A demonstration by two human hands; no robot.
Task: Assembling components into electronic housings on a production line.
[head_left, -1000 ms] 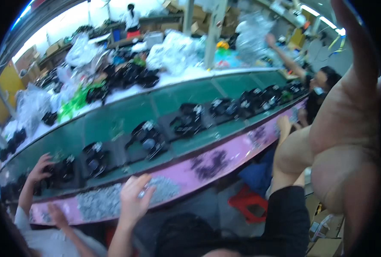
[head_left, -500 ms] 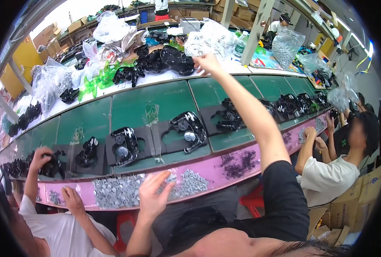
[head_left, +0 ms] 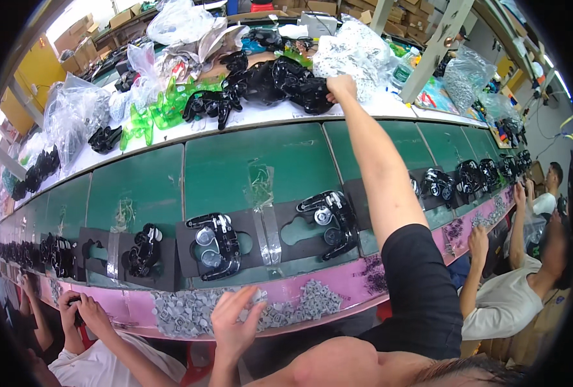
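Many grey pieces lie near the open left hand; right hand touches black shells, grip unclear

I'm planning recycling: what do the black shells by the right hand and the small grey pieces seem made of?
Black shells: probably glossy hard plastic, judging by bright highlights. Small grey pieces: matte, perhaps plastic or rubber; dull surfaces leave it open.
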